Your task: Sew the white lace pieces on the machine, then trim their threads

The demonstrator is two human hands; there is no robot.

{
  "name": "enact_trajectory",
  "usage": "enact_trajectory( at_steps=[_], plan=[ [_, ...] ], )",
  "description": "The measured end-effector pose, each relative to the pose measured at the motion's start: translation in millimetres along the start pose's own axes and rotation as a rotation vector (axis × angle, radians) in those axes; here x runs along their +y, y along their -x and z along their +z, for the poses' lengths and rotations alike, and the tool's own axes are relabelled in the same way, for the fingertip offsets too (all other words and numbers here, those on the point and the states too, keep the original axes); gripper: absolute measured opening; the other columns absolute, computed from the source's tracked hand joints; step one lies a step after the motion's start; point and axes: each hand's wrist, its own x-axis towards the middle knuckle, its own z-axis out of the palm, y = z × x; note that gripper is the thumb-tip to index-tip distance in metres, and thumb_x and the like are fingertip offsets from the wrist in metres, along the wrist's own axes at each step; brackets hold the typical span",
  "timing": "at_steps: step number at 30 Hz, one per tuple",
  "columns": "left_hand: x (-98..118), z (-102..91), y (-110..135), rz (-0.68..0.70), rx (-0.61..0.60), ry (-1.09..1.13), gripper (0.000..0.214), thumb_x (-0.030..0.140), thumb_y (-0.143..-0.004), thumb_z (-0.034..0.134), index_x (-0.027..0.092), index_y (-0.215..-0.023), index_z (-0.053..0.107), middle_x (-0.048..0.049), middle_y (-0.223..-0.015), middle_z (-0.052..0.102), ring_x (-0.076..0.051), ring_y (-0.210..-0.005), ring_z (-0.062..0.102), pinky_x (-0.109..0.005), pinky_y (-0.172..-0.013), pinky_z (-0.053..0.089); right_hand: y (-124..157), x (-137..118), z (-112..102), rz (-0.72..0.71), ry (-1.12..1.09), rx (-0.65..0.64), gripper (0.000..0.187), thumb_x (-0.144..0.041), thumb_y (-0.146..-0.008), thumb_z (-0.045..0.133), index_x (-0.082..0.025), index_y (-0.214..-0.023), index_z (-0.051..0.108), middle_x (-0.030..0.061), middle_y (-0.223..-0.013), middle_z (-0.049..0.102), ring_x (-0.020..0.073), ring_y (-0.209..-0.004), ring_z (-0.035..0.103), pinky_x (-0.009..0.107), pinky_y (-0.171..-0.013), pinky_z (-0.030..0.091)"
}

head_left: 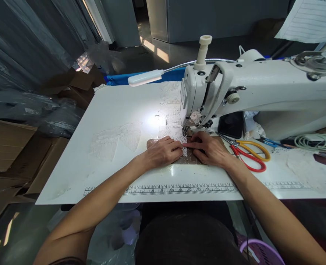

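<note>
My left hand (164, 151) lies knuckles up on a brown lace piece (190, 159), fingers curled and pressing it and a strip of white lace trim (170, 114) onto the white table (119, 110). My right hand (209, 149) rests beside it, forefinger stretched left along the fabric, the other fingers bent. Both hands sit just in front of the needle area (187, 130) of a white sewing machine (251, 92). The white trim runs away from the needle toward the table's far edge.
Red-and-yellow scissors (248, 154) lie right of my right hand. A gooseneck lamp (146, 77) shines on the table. A loose lace piece (116, 140) lies left. A printed ruler (163, 189) runs along the front edge. Cardboard boxes (11, 154) stand at left, a coiled cord (314, 141) at right.
</note>
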Motion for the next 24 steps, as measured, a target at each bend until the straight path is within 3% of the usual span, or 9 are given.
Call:
enact_trajectory(
  at_steps=[9,24],
  plan=[
    [-5.1,-14.1,-6.1,-0.026,-0.259,0.157,0.022,0.031,-0.089,0.056,0.016,-0.096,0.07,-0.0066,-0.096,0.068,-0.019,-0.08,0.062,-0.036,-0.082,0.049,0.5,-0.2,1.8,0.009,0.038,-0.005,0.033,-0.018,-0.089,0.052,-0.026,-0.114,0.074,0.0113,-0.108,0.058,0.0241,-0.093,0.06,0.039,-0.078,0.054],
    [-9.7,-16.5,-3.8,-0.08,-0.306,0.172,0.035,0.034,-0.086,0.053,0.014,-0.111,0.067,-0.0091,-0.107,0.066,-0.021,-0.081,0.058,-0.038,-0.085,0.045,-3.8,-5.3,2.8,0.077,0.128,-0.032,0.035,-0.02,-0.091,0.048,-0.022,-0.117,0.072,0.0143,-0.105,0.06,0.0264,-0.094,0.06,0.035,-0.072,0.052]
  ],
)
